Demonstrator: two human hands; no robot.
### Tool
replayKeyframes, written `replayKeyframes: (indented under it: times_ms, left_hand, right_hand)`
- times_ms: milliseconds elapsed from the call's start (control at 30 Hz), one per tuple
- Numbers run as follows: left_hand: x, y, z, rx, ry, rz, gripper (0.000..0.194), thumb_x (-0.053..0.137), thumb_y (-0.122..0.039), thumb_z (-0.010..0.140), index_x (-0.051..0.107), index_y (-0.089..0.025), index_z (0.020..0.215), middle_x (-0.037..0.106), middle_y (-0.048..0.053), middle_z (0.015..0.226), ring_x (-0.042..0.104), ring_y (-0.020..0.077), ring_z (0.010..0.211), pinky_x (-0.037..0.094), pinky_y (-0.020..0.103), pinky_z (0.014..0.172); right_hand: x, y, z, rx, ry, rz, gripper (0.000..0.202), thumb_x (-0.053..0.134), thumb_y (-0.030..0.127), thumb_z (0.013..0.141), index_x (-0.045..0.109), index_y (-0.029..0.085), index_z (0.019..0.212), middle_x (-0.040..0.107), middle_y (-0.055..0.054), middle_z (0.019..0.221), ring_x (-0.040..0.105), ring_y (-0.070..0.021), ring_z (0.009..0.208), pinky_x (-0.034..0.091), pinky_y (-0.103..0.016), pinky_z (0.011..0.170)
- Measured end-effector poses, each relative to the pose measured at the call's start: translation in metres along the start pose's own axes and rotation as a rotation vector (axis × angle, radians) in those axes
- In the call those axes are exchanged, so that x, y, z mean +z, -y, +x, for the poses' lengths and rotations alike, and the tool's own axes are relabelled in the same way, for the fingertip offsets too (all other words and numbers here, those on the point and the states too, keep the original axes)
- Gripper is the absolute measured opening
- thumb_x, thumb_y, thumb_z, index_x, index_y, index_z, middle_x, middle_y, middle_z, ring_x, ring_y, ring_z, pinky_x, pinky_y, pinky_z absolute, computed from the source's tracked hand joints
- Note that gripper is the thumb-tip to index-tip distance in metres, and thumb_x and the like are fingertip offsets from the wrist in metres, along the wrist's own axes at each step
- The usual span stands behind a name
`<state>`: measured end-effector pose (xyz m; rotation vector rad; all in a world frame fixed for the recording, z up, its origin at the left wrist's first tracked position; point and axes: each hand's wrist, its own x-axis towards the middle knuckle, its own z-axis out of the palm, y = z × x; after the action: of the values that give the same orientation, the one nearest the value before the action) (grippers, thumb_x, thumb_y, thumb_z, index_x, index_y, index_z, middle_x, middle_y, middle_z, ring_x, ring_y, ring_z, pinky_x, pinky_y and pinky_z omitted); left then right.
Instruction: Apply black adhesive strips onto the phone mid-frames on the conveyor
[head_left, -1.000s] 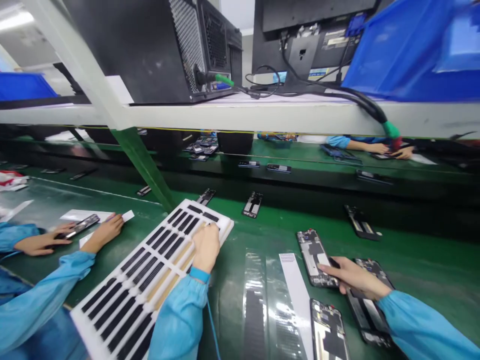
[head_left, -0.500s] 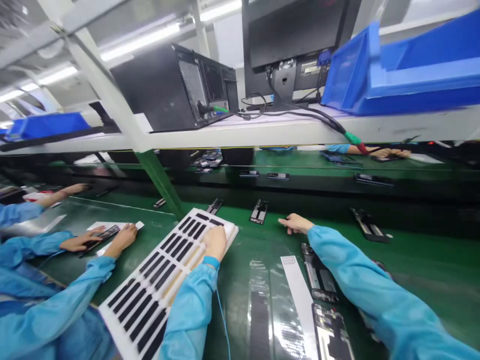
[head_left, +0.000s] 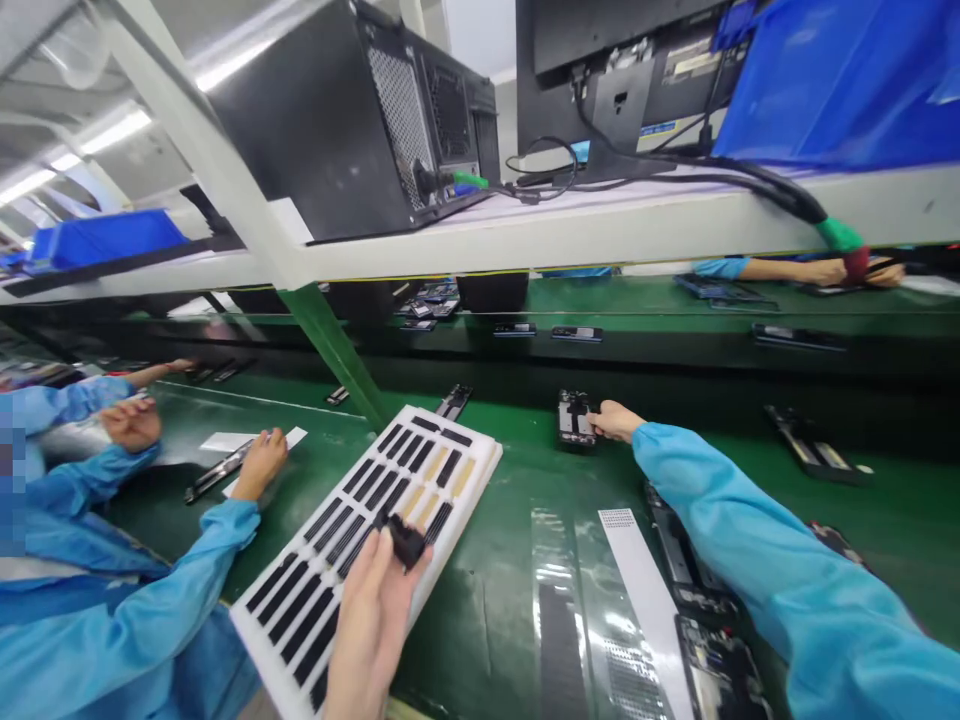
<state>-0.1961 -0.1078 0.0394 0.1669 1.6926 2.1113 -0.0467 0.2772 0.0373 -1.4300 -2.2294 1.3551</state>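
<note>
My left hand (head_left: 379,600) is closed around a small black part (head_left: 406,541), whose kind I cannot make out, just above a white foam tray (head_left: 442,540). Slots in the tray hold rows of thin black strips, and a few slots show a tan bottom. Farther forward, my right hand (head_left: 616,421) pinches the right edge of an opened phone body (head_left: 576,424) at the far side of the green bench. Under my right forearm lie another opened phone (head_left: 694,560) and a nearer one (head_left: 720,665). Between my arms is a white perforated strip (head_left: 646,600).
A green post (head_left: 334,355) rises behind the tray to a white shelf (head_left: 450,255) bearing a computer case (head_left: 360,120) and blue bin (head_left: 840,90). Co-workers' hands (head_left: 259,465) handle a phone at left. Another phone (head_left: 814,445) lies at right.
My left hand has drawn back toward me from the tray's far part, now with the black part in it. My right hand has taken hold of the phone body. The view has shifted.
</note>
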Motion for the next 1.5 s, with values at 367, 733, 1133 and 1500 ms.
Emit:
replayKeyframes:
  times_ms: [367, 733, 1133, 1500]
  left_hand:
    - [0.041, 0.059, -0.087, -0.518, 0.168, -0.04, 0.043, 0.088, -0.049, 0.062, 0.063, -0.018, 0.079, 0.038, -0.01, 0.051, 0.027, 0.0023, 0.035, 0.018, 0.014, 0.032]
    - [0.022, 0.075, -0.099, 0.266, 0.675, 1.214, 0.068, 0.057, -0.005, 0.07, 0.066, -0.036, 0.13, 0.063, 0.005, 0.137, 0.071, 0.0278, 0.098, 0.056, 0.033, 0.083]
    - [0.031, 0.087, -0.093, 0.253, 0.927, 1.635, 0.093, 0.054, 0.003, 0.069, 0.039, -0.033, 0.153, 0.032, 0.006, 0.162, 0.07, 0.0308, 0.103, 0.059, 0.033, 0.069]
    - [0.072, 0.056, -0.104, -0.488, 0.468, 0.039, 0.054, 0.043, -0.066, 0.094, 0.06, -0.017, 0.109, 0.069, 0.004, 0.07, 0.036, 0.0041, 0.029, 0.023, 0.015, 0.029]
  right_hand:
    - [0.166, -0.033, -0.188, -0.015, 0.118, 0.043, 0.017, 0.056, 0.025, 0.094, 0.058, 0.019, 0.078, 0.07, -0.006, 0.072, 0.068, -0.0217, 0.076, 0.045, -0.028, 0.07]
    - [0.083, -0.085, -0.21, 0.061, -0.25, 0.741, 0.077, 0.033, 0.088, 0.083, 0.065, 0.019, 0.068, 0.061, -0.004, 0.05, 0.055, -0.0168, 0.045, 0.044, -0.028, 0.047]
    - [0.133, -0.085, -0.22, -0.108, -0.014, 0.502, 0.048, 0.052, 0.063, 0.094, 0.072, 0.019, 0.092, 0.076, -0.009, 0.082, 0.073, -0.0238, 0.076, 0.057, -0.033, 0.072]
    - [0.089, -0.043, -0.282, -0.036, -0.087, 0.907, 0.037, 0.063, 0.053, 0.092, 0.078, 0.023, 0.109, 0.078, -0.011, 0.109, 0.076, -0.0284, 0.093, 0.064, -0.041, 0.086]
